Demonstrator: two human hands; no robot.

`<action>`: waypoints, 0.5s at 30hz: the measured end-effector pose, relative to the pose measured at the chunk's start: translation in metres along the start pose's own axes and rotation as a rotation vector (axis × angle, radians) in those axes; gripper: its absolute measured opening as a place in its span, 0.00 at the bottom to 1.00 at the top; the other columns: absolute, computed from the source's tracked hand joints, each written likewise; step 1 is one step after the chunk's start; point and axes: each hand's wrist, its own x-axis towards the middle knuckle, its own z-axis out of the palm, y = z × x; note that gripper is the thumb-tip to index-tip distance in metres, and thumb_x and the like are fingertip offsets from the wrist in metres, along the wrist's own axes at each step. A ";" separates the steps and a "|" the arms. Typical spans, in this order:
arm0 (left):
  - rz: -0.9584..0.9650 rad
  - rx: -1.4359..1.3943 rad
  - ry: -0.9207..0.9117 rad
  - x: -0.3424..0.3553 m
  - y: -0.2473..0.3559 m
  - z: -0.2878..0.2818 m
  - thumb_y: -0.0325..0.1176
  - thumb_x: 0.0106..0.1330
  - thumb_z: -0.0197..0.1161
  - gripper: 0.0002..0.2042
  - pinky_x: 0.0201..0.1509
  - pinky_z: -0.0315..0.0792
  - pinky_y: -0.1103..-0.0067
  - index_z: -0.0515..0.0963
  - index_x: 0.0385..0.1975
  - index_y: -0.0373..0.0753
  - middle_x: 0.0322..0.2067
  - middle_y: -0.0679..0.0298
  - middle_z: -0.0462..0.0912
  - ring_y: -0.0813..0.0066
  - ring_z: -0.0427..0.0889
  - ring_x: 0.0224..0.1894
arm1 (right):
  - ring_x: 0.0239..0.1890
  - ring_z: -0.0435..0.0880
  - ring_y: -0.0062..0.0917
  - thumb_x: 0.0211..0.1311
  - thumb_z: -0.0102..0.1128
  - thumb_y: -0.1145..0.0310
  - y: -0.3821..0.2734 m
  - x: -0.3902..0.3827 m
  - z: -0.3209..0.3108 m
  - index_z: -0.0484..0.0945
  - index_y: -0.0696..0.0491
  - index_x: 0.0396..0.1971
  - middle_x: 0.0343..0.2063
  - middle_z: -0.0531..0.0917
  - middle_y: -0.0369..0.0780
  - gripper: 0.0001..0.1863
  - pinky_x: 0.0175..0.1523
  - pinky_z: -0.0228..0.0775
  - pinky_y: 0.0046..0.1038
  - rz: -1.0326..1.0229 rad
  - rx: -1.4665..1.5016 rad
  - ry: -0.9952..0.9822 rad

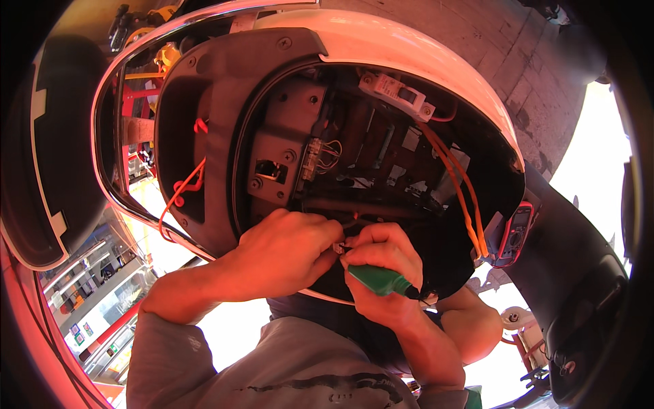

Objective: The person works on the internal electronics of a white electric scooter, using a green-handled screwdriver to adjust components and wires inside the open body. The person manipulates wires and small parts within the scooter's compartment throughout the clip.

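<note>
Both hands are inside the open body compartment of a scooter-like vehicle. My left hand is pinched on a small pale connector with thin wire at it. My right hand has its thumb and finger at the same connector and also holds a green plastic object with a dark end, whose kind I cannot make out. Above the hands are a grey metal bracket and a small wired terminal block. Orange cables run down the compartment's right side from a white switch unit.
A red-and-dark multimeter rests at the right rim. A black padded seat lies at the left, red wires in the side recess. A glass display case stands at lower left, a black curved panel at right.
</note>
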 end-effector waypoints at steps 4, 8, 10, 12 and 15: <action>0.005 0.011 -0.006 0.000 0.000 0.000 0.28 0.57 0.69 0.10 0.36 0.79 0.63 0.81 0.37 0.34 0.31 0.55 0.84 0.51 0.85 0.36 | 0.37 0.86 0.31 0.49 0.72 0.88 0.000 0.000 -0.001 0.80 0.56 0.35 0.36 0.80 0.44 0.15 0.42 0.80 0.28 0.012 -0.013 -0.012; -0.011 0.018 -0.011 -0.001 0.001 0.001 0.27 0.56 0.70 0.10 0.36 0.79 0.63 0.82 0.37 0.34 0.31 0.55 0.84 0.52 0.85 0.36 | 0.35 0.84 0.29 0.45 0.69 0.89 0.003 0.000 -0.001 0.84 0.55 0.38 0.39 0.80 0.42 0.18 0.40 0.76 0.25 0.046 0.036 -0.004; 0.011 0.008 0.002 -0.001 0.001 0.000 0.27 0.59 0.67 0.07 0.37 0.80 0.61 0.81 0.35 0.33 0.30 0.54 0.84 0.49 0.85 0.35 | 0.35 0.84 0.30 0.44 0.68 0.89 0.003 0.000 -0.002 0.84 0.55 0.38 0.39 0.80 0.42 0.19 0.40 0.76 0.25 0.055 0.035 -0.010; 0.018 0.010 0.003 -0.001 0.002 0.000 0.26 0.60 0.66 0.06 0.37 0.80 0.61 0.80 0.34 0.33 0.30 0.53 0.84 0.48 0.85 0.34 | 0.35 0.84 0.30 0.44 0.68 0.89 0.003 0.001 -0.002 0.84 0.55 0.38 0.39 0.80 0.43 0.19 0.40 0.76 0.25 0.047 0.025 -0.012; 0.025 0.036 0.012 -0.001 0.002 0.000 0.26 0.60 0.67 0.06 0.36 0.80 0.61 0.80 0.34 0.33 0.29 0.53 0.83 0.48 0.85 0.33 | 0.36 0.85 0.30 0.45 0.71 0.88 -0.001 0.001 -0.002 0.82 0.56 0.35 0.38 0.81 0.44 0.16 0.41 0.78 0.27 0.046 -0.007 -0.034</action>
